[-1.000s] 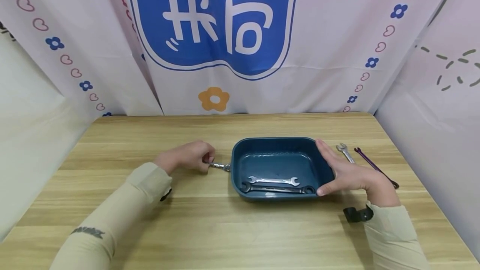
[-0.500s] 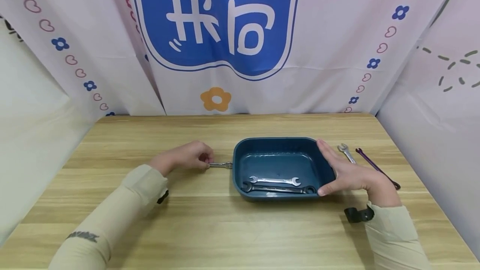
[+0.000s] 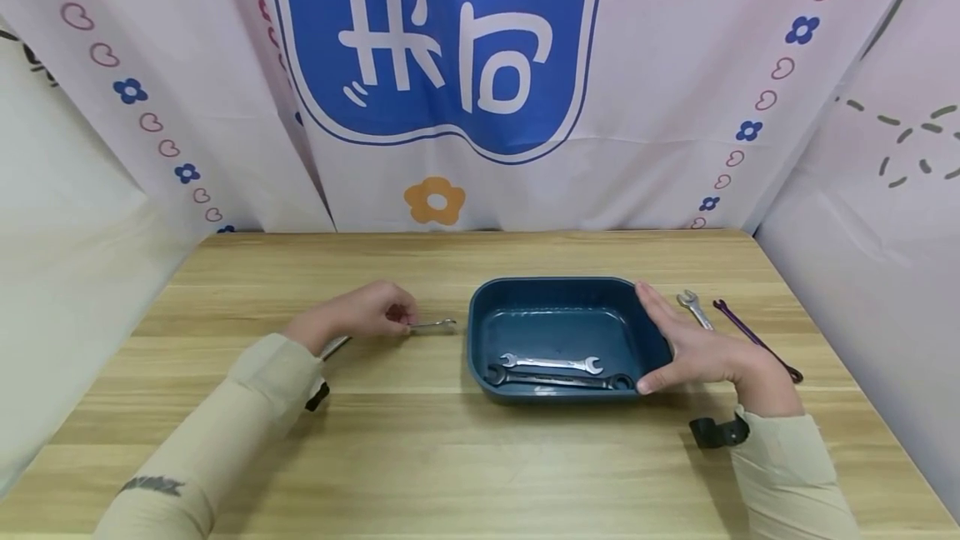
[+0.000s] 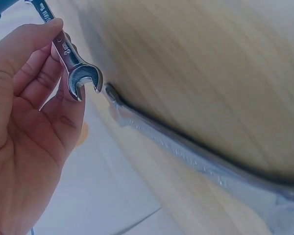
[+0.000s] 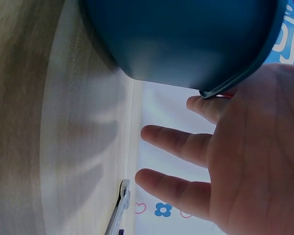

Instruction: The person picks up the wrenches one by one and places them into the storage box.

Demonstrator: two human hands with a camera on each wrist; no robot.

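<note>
My left hand [image 3: 367, 311] pinches a small silver wrench [image 3: 432, 324] between thumb and fingers, just left of the dark blue box [image 3: 555, 330]. In the left wrist view the open end of this wrench [image 4: 83, 78] points out past the fingers. A longer wrench [image 4: 186, 156] lies on the table beside the hand; in the head view its shaft [image 3: 334, 347] shows partly from under the wrist. My right hand [image 3: 693, 348] rests at the box's right end, thumb and index finger spread along the rim. The right wrist view has its other fingers [image 5: 174, 193] extended.
Inside the box lie a silver open-end wrench [image 3: 551, 364] and a larger black wrench [image 3: 558, 379] near the front wall. Beyond the right hand, another silver wrench [image 3: 695, 308] and a thin purple wrench [image 3: 757, 340] lie on the wooden table [image 3: 480, 473]. A printed curtain [image 3: 637, 173] hangs behind.
My left hand has drawn slightly left, and its wrench's far end has come away from the box's left wall. Another wrench now shows by the left wrist. The right hand stays on the box.
</note>
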